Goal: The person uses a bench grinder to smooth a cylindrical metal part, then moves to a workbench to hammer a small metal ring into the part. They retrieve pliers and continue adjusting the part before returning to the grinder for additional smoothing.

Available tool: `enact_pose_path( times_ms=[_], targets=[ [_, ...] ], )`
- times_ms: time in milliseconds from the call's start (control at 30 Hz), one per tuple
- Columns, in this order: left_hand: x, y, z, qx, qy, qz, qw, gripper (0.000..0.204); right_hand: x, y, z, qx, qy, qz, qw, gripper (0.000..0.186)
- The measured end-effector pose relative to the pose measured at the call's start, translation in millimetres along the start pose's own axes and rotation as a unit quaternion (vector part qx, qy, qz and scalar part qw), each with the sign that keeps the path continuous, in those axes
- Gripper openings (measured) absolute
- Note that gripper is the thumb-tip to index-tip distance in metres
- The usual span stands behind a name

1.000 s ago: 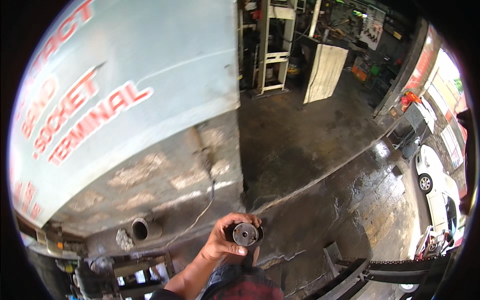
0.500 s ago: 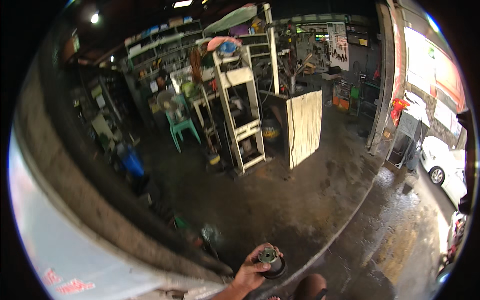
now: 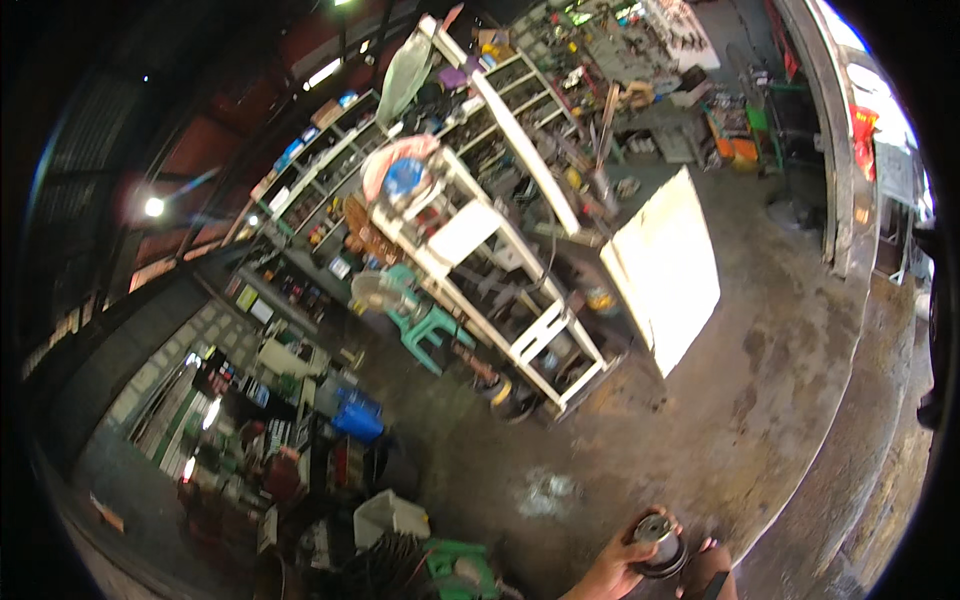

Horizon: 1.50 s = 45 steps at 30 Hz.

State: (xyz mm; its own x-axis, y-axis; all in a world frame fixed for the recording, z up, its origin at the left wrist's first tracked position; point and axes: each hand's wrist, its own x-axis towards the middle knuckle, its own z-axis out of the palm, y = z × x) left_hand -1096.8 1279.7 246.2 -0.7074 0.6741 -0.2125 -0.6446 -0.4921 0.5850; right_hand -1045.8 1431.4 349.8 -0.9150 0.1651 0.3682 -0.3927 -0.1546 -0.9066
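At the lower edge, my left hand (image 3: 618,563) is closed around a grey cylindrical metal part (image 3: 656,546). The part has a round recessed top and a wider dark ring at its base. My fingers wrap its far side and the thumb lies along the near side. Just right of it shows a brown rounded shape with a dark edge, which looks like my knee (image 3: 708,568). No right hand can be made out. The held part is over the floor, apart from any bench.
A stained concrete floor (image 3: 690,440) spreads ahead. A cream metal frame (image 3: 545,335) stands beside a white board (image 3: 665,275). Left of these are a green plastic chair (image 3: 428,335), a blue container (image 3: 357,412) and a white bin (image 3: 390,515). Cluttered shelves (image 3: 330,160) stand at the back.
My view has turned left and tilted, bringing the workshop's left side in. My left hand, still holding the metal part, now appears further right. The wall edge at left has mostly left the view.
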Motion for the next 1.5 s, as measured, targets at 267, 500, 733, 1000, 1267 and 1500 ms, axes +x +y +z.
enact_pose_path(
  times_ms=[267,500,733,1000,1267,1500],
  targets=[
    [144,62,80,0.002,-0.002,-0.08,0.997,0.061,168,-121,-124,-0.071,-0.014,-0.036,0.997,0.027],
    [333,80,155,-0.085,-0.065,-0.029,0.994,0.052,202,-118,-268,-0.226,0.155,0.041,0.961,0.035],
    [578,125,237,-0.084,-0.095,-0.099,0.987,0.057,133,82,-455,-0.489,0.12,0.496,0.707,0.038],
    [850,162,345,-0.056,-0.179,-0.026,0.982,0.055,217,231,-612,-0.24,0.283,0.649,0.665,0.042],
    [1102,190,407,-0.038,-0.13,0.05,0.99,0.058,401,291,-836,-0.235,0.313,0.645,0.656,0.039],
    [1229,251,411,0.074,0.04,0.215,0.973,0.061,714,278,-1109,-0.575,0.156,0.449,0.666,0.041]
  ],
)
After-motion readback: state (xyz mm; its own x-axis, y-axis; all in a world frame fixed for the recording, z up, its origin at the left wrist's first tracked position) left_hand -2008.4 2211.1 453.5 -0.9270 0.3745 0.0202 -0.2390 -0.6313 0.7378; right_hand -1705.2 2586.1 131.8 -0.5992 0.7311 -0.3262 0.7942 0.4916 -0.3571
